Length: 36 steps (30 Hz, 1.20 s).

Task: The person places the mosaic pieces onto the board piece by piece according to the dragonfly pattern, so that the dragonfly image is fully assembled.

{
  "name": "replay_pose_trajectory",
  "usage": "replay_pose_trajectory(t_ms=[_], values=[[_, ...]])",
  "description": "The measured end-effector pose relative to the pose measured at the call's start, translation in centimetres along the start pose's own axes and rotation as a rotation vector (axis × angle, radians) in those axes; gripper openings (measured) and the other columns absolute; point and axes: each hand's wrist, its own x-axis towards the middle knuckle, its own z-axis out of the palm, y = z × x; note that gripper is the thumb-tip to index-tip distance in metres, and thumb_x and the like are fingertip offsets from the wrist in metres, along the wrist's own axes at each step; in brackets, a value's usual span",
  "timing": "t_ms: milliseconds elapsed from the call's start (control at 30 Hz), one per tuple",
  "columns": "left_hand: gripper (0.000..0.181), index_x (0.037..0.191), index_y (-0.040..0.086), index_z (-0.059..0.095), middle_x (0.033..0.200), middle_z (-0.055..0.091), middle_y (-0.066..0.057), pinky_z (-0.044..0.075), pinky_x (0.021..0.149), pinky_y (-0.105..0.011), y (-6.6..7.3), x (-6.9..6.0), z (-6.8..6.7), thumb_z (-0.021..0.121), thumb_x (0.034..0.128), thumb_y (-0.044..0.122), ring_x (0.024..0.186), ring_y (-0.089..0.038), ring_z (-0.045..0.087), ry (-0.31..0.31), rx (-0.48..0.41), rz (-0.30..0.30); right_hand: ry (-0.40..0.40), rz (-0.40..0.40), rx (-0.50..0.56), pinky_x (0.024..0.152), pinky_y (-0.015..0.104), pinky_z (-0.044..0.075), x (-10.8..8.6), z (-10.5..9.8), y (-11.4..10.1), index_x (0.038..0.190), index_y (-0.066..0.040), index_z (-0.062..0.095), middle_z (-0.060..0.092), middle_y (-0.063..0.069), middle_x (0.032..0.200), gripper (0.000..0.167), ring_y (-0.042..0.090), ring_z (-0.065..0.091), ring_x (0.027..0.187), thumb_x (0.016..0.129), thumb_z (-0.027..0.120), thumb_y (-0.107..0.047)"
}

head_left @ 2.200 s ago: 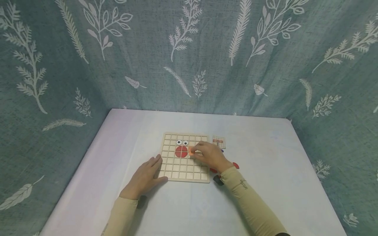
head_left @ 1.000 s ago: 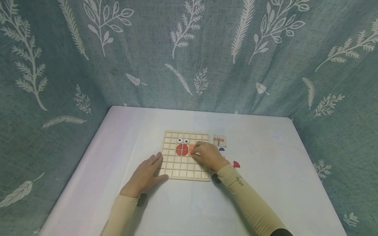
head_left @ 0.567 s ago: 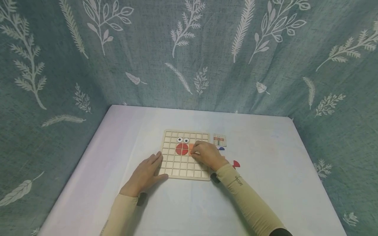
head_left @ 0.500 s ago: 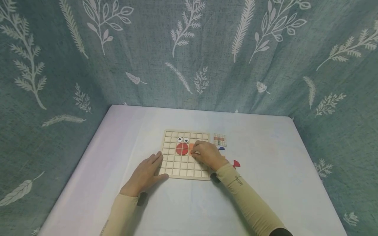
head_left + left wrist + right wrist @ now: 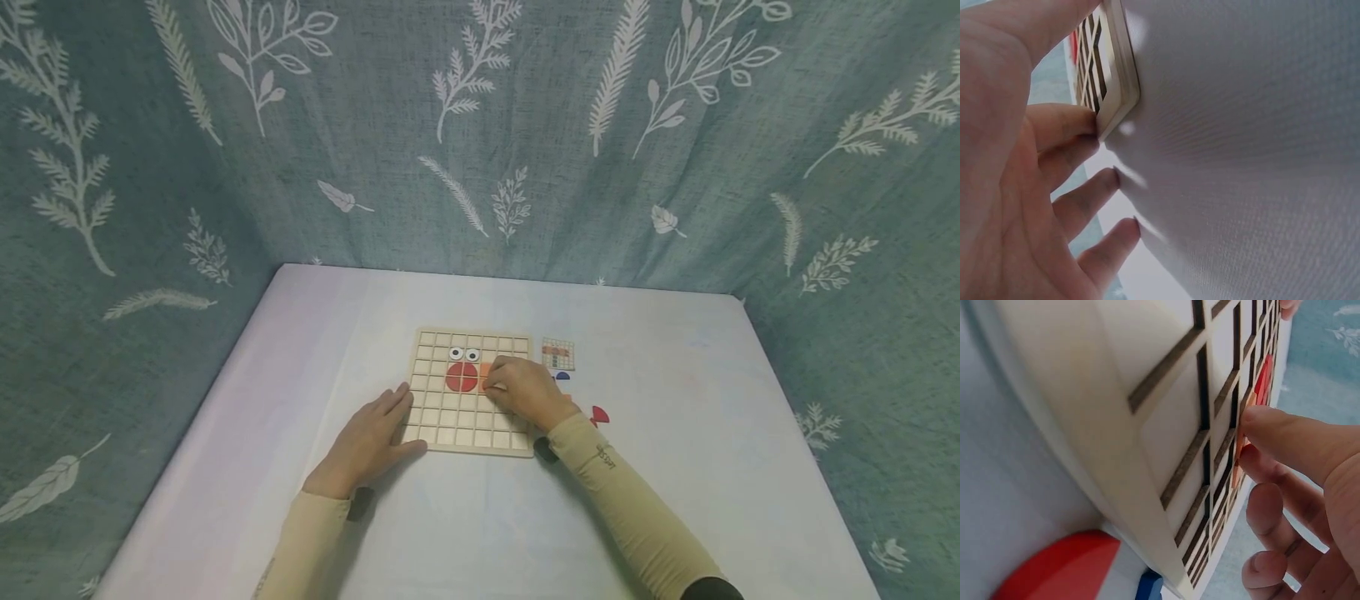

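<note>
A wooden grid board (image 5: 465, 437) lies on the white table. Its cells hold two eye tiles (image 5: 456, 354) and, just below them, red quarter-circle tiles (image 5: 454, 370) forming a disc. Beside the disc, orange tiles (image 5: 486, 368) show, partly covered by my right hand (image 5: 531, 392). Thumb and index finger of that hand pinch an orange tile (image 5: 1237, 459) at the grid, seen in the right wrist view; its other fingers are loosely bent. My left hand (image 5: 365, 443) rests at the board's near left corner, fingers spread, the thumb along the front edge.
Right of the board lie a small printed grid card (image 5: 558, 355), a blue half-round piece (image 5: 563, 376), an orange piece (image 5: 566, 398) and red pieces (image 5: 600, 414), some hidden by the right forearm. A patterned curtain (image 5: 480, 208) stands behind the table.
Two orange areas have come to show beside the red disc, where one showed 2.2 seconds ago. The right hand stays at nearly the same cells, and the left hand keeps its place.
</note>
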Motion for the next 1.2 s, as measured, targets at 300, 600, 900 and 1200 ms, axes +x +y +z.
replay_pose_trajectory(t_ms=[300, 600, 900, 1200], values=[[0.086, 0.149, -0.007, 0.043, 0.157, 0.038, -0.024, 0.034, 0.116, -0.057, 0.0, 0.0, -0.1, 0.077, 0.0887, 0.044, 0.14, -0.047, 0.04, -0.009, 0.002, -0.005, 0.003, -0.059, 0.005, 0.08, 0.029, 0.06, -0.7, -0.4, -0.3, 0.102, -0.015, 0.081, 0.072, -0.001, 0.107, 0.01, 0.015, 0.07, 0.094, 0.093, 0.076, -0.017], [0.086, 0.149, -0.007, 0.043, 0.158, 0.038, -0.023, 0.034, 0.117, -0.056, 0.1, 0.0, -0.2, 0.077, 0.0881, 0.045, 0.141, -0.047, 0.039, -0.021, 0.005, -0.024, 0.034, -0.027, 0.004, 0.089, 0.035, 0.059, -2.1, -1.4, -0.2, 0.111, -0.015, 0.078, 0.072, 0.0, 0.116, 0.018, 0.018, 0.068, 0.108, 0.094, 0.074, -0.015], [0.085, 0.149, -0.007, 0.043, 0.157, 0.038, -0.023, 0.034, 0.117, -0.057, 0.0, -0.1, -0.3, 0.077, 0.0883, 0.043, 0.141, -0.047, 0.039, -0.012, 0.003, -0.022, 0.192, -0.019, -0.057, 0.074, 0.032, 0.061, -4.3, -4.7, 0.1, 0.114, -0.013, 0.076, 0.071, 0.002, 0.117, 0.026, 0.018, 0.071, 0.095, 0.088, 0.081, -0.014], [0.084, 0.149, -0.007, 0.044, 0.157, 0.039, -0.023, 0.034, 0.117, -0.056, 0.0, 0.0, -0.1, 0.078, 0.0883, 0.042, 0.14, -0.046, 0.04, -0.01, 0.0, -0.013, 0.307, 0.02, 0.003, 0.066, 0.028, 0.06, -6.9, -6.4, 1.6, 0.119, -0.013, 0.074, 0.069, 0.003, 0.126, 0.033, 0.012, 0.07, 0.079, 0.087, 0.081, -0.009]])
